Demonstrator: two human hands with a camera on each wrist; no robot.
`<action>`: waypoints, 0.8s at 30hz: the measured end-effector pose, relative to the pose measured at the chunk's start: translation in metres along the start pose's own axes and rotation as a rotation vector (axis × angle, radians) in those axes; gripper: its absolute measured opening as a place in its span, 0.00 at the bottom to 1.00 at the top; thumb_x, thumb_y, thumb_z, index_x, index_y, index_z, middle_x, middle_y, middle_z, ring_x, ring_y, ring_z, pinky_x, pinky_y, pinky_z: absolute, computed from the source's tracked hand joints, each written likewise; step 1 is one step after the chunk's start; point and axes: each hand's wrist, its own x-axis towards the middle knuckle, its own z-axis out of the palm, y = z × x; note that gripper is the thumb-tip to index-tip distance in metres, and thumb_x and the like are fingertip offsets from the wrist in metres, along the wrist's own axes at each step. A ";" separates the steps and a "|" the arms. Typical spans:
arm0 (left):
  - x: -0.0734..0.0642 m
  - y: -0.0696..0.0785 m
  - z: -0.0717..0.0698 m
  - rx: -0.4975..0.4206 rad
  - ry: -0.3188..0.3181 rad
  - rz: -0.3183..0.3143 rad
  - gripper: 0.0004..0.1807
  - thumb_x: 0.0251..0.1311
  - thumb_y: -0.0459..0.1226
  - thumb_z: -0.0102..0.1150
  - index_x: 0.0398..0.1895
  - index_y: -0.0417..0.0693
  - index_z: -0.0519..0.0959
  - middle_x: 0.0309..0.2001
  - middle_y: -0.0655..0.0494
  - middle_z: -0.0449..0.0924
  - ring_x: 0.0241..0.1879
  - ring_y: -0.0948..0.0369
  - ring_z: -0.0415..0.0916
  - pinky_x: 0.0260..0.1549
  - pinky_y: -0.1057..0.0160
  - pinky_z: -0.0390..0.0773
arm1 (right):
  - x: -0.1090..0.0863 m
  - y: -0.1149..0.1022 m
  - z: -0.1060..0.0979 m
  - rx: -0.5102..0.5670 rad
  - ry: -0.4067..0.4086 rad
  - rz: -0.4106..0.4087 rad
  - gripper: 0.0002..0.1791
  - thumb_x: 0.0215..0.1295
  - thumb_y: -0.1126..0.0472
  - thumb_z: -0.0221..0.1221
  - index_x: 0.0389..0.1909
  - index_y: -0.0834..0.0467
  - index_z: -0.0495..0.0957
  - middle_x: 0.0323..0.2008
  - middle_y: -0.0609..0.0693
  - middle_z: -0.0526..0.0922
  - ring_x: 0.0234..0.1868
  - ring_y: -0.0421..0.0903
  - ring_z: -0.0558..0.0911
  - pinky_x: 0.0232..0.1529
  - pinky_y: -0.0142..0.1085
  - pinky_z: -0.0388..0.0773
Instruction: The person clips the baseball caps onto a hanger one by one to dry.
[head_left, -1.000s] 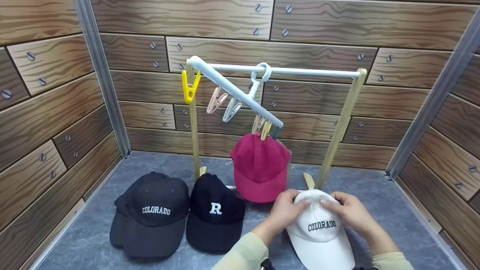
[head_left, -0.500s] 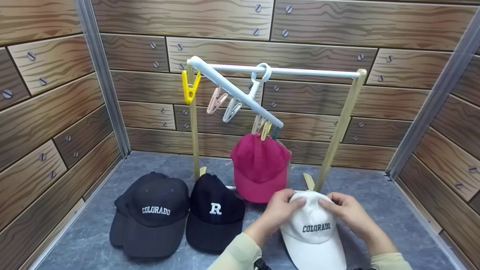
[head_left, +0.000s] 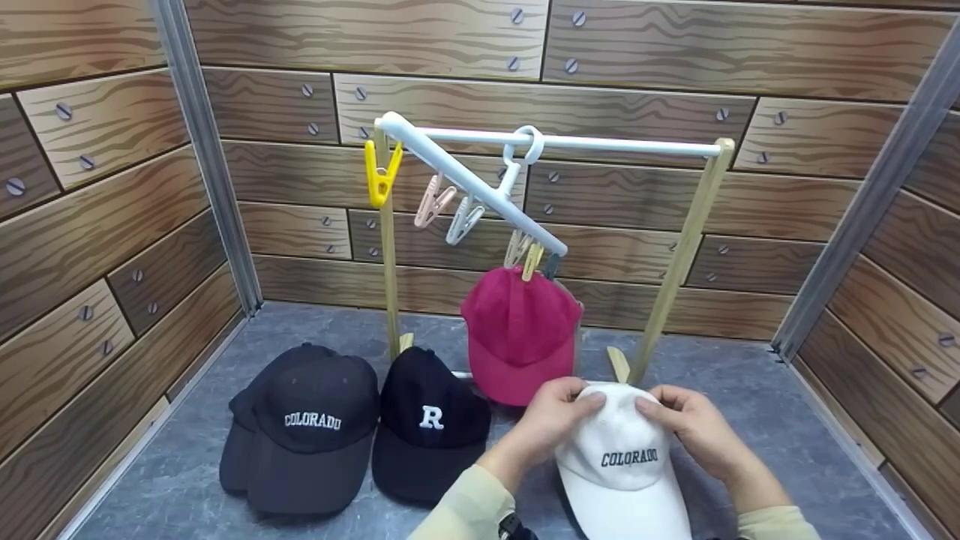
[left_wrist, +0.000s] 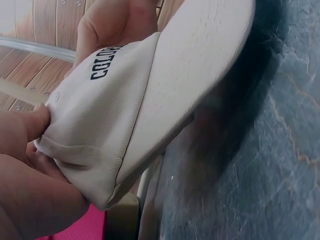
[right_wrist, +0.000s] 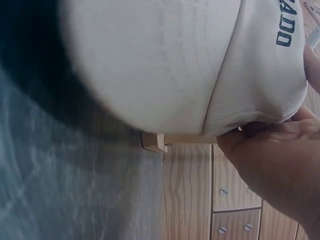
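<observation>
A white baseball cap with dark COLORADO lettering is at the front right in the head view, brim toward me. My left hand grips the left side of its crown, thumb on the front panel. On the opposite side my right hand pinches the crown the same way. The fingers behind the fabric are mostly hidden. In the left wrist view the cap's brim stands out over the grey surface with a dark shadow under it. The right wrist view shows my right fingers and palm along the crown's edge.
A pink cap hangs by clips from a pale blue hanger hooked on a rack bar. A yellow clip and others hang leftward. Left stand a black R cap and stacked dark COLORADO caps.
Both hands have shifted the white cap slightly to the left, with the grip kept on both sides of the crown. The hanging pink cap and the dark caps have stayed put.
</observation>
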 end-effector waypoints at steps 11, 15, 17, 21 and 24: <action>-0.003 0.005 -0.019 0.075 -0.049 -0.005 0.08 0.73 0.33 0.69 0.37 0.34 0.87 0.28 0.61 0.82 0.28 0.67 0.78 0.30 0.69 0.80 | 0.000 -0.004 0.008 0.077 -0.001 0.007 0.12 0.86 0.63 0.58 0.48 0.67 0.86 0.42 0.45 0.88 0.45 0.41 0.86 0.49 0.35 0.84; -0.006 0.009 -0.024 0.071 -0.057 -0.004 0.07 0.73 0.31 0.68 0.38 0.33 0.87 0.29 0.60 0.82 0.28 0.66 0.78 0.29 0.69 0.79 | 0.001 -0.005 0.012 0.090 -0.014 0.006 0.13 0.87 0.62 0.57 0.49 0.66 0.87 0.45 0.45 0.89 0.48 0.41 0.86 0.52 0.35 0.84; -0.007 0.011 -0.026 0.063 -0.066 -0.004 0.06 0.73 0.30 0.68 0.38 0.33 0.87 0.29 0.59 0.82 0.28 0.66 0.78 0.29 0.69 0.79 | 0.001 -0.006 0.015 0.096 -0.011 0.006 0.12 0.87 0.63 0.57 0.49 0.66 0.87 0.45 0.45 0.89 0.48 0.41 0.86 0.52 0.35 0.84; -0.008 0.014 -0.033 0.097 -0.101 -0.003 0.06 0.73 0.30 0.67 0.37 0.33 0.86 0.28 0.60 0.81 0.28 0.67 0.77 0.28 0.69 0.78 | 0.002 -0.008 0.020 0.102 0.007 0.005 0.10 0.84 0.65 0.59 0.47 0.67 0.87 0.43 0.47 0.89 0.45 0.42 0.86 0.49 0.35 0.85; -0.008 0.016 -0.040 0.156 -0.117 0.011 0.07 0.74 0.30 0.68 0.37 0.33 0.87 0.28 0.61 0.80 0.27 0.67 0.76 0.28 0.70 0.76 | 0.004 -0.009 0.025 0.096 0.014 0.004 0.09 0.84 0.66 0.61 0.45 0.67 0.86 0.40 0.48 0.88 0.42 0.42 0.86 0.45 0.35 0.85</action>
